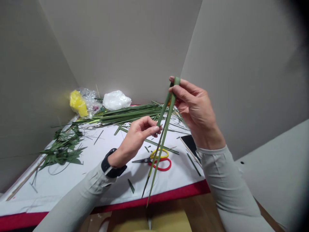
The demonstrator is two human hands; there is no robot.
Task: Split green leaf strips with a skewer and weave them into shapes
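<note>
A long green leaf strip [167,124] is folded over at its top, with its tapering ends hanging down past the table's front edge. My right hand [194,104] pinches the strip just below the fold, high above the table. Lower and to the left, my left hand [142,130] has its thumb and fingers closed on one hanging length of the same strip. Partly behind the hanging ends, a pair of scissors [161,160] with one yellow and one red handle lies on the table, blades pointing left.
A bundle of long green leaves [125,113] lies along the back of the white-covered table [96,180]. Woven leaf pieces [64,148] sit at the left. Behind are a white plastic bag [117,100] and a yellow item [78,103] beside clear wrapping. A dark flat object [189,143] lies at right, among scattered leaf scraps.
</note>
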